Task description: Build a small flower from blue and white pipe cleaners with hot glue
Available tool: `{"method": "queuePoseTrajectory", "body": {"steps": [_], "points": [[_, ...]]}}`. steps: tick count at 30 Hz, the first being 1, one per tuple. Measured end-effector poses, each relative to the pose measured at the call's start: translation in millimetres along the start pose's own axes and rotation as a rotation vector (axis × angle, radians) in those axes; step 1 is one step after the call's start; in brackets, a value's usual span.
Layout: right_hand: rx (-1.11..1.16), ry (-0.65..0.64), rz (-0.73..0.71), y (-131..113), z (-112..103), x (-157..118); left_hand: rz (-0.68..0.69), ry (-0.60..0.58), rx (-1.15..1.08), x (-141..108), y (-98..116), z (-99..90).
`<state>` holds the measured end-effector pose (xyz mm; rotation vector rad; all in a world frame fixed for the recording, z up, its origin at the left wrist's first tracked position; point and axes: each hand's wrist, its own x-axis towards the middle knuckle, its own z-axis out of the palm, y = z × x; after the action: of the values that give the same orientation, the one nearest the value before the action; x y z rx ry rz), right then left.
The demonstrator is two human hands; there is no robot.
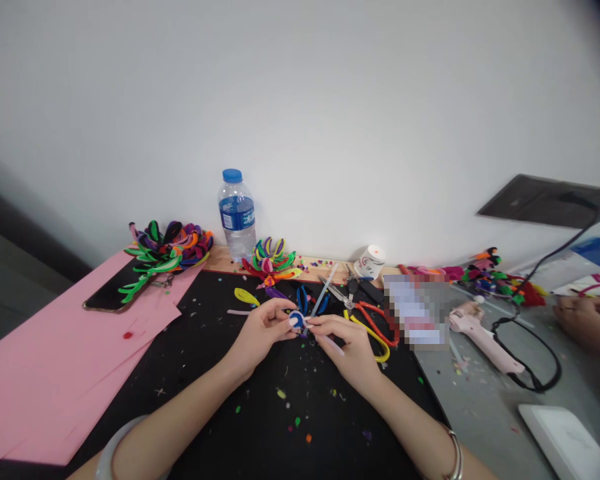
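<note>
Both hands meet over the black mat (260, 413) near the middle of the view. My left hand (265, 333) pinches a small blue and white round piece (297, 320) between thumb and fingers. From the right, my right hand (345, 343) closes its fingertips on the edge of the same piece, and a pale lilac strip (334, 345) sticks out below its fingers. Just behind the hands lie blue fuzzy loops (305, 300), a yellow loop (246, 297) and a purple one. The fingers partly cover the round piece.
A water bottle (237, 217) stands by the wall, beside colourful fuzzy bundles (173, 250). Pliers (345, 297) and a paper cup (370, 262) are behind the hands. Pink paper (45, 360) and a phone (113, 290) lie left; a glue gun (487, 340) and another person's hand (587, 320) are right.
</note>
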<state>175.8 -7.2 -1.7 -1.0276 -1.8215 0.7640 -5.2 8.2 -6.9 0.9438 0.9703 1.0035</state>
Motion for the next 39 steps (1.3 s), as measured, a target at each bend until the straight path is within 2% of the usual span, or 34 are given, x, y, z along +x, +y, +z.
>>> {"method": "queuePoseTrajectory", "body": {"steps": [33,39], "points": [[0.022,-0.002,0.016,-3.5,-1.2,0.4,-0.011,0.003,-0.015,-0.9,1.0,0.8],[0.069,0.064,0.063,-3.4,-3.2,2.9,-0.006,-0.01,-0.053,-3.6,4.1,3.9]]}}
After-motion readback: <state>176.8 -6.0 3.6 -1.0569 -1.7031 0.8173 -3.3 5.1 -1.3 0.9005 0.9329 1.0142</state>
